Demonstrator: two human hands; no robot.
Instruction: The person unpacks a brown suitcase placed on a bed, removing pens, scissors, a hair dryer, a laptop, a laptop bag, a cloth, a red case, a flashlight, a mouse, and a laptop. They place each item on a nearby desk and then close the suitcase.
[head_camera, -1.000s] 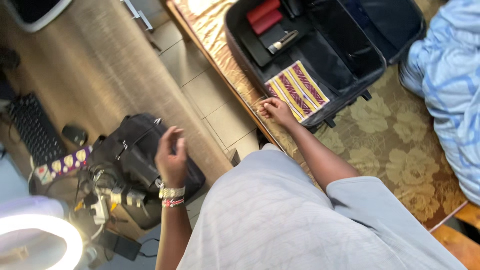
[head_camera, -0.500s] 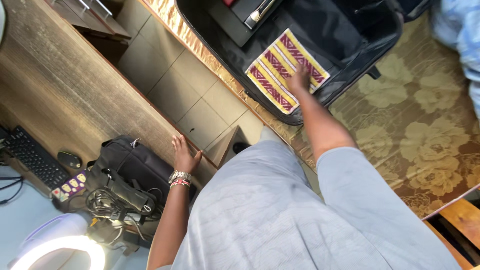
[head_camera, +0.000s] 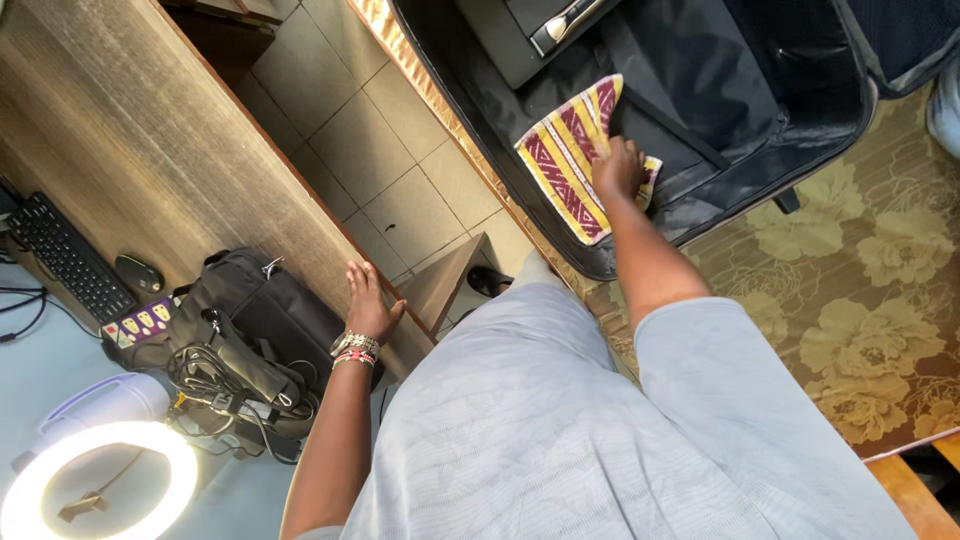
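The right hand is gripping the striped cloth inside the open black suitcase, at one o'clock; the left hand, fingers spread, is resting on the wooden desk.

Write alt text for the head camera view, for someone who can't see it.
Seen from above, a person's right hand grips a folded yellow-and-maroon striped cloth inside an open black suitcase on a floral bedspread. Their left hand rests on a wooden desk beside a black bag.

Rumpled striped cloth in suitcase
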